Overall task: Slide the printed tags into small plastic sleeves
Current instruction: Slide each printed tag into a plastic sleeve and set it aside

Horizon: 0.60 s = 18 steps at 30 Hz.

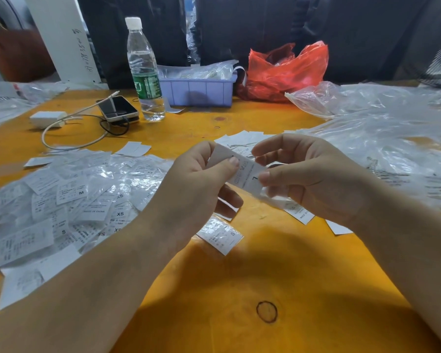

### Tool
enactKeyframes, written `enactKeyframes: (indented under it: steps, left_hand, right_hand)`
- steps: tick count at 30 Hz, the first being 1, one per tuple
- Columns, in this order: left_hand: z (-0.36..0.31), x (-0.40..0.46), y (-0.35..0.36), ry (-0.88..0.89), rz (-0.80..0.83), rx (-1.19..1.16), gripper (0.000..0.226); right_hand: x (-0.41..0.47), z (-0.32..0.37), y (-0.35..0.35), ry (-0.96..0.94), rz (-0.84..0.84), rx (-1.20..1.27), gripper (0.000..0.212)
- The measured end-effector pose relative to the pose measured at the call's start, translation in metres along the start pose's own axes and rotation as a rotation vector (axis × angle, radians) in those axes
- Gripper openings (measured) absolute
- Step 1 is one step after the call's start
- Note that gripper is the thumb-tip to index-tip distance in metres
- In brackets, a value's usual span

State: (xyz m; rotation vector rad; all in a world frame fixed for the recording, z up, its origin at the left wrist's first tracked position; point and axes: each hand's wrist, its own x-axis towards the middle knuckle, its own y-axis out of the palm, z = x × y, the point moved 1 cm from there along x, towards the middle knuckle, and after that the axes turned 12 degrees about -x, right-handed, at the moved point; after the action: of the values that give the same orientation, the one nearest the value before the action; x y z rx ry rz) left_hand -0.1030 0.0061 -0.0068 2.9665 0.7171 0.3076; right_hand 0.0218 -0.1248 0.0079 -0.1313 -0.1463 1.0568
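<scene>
Both hands meet above the middle of the orange table (239, 276), sharing one white tag (242, 171) printed with an "L".

The left hand (196, 184) pinches the tag's upper left end: the thumb lies across its face, and the curled fingers sit behind and below it. The right hand (308, 174) pinches the lower right end, thumb tip pressed on the face just beside the "L", with the index finger bent over the top edge and the other fingers folded underneath. The tag runs tilted between them, high at the left and low at the right. A bit of clear sleeve (275, 198) shows under the right fingers at the tag's lower end; whether the tag is already inside it cannot be told.

Left of the hands lies a broad pile of sleeved tags (69, 200) marked XS, S and M. One sleeved tag marked S (220, 236) lies alone on the table just below the left hand. Loose bare tags (242, 140) lie beyond the hands, and a heap of clear plastic (392, 138) covers the right side of the table.

At the back stand a water bottle (144, 70), a lilac bin (197, 91) and a red bag (285, 72). A phone (117, 108) with a white cable (69, 138) and charger (47, 118) rests at the far left.
</scene>
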Motion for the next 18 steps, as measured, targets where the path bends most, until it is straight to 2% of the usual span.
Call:
enactKeyframes:
  steps: [7,11,15,18]
  left_hand:
    - [-0.0003,0.0031,-0.0010,-0.049,-0.061,-0.063,0.031]
    - [-0.0005,0.0023,-0.0027,-0.003,-0.054,0.030,0.024]
    - [-0.0014,0.0010,-0.0021,0.058,-0.055,0.106,0.005]
    - [-0.0022,0.0011,-0.0015,0.062,-0.059,0.111,0.007]
  right_hand:
    - [-0.0006,0.0001,-0.0029,0.003,-0.036,0.005,0.030]
    - [-0.0010,0.0005,-0.0022,-0.001,-0.031,-0.009,0.025]
    - [-0.0024,0.0025,-0.0008,-0.007,-0.009,-0.032,0.034]
    - [-0.0030,0.0036,0.0002,-0.018,-0.016,-0.070,0.029]
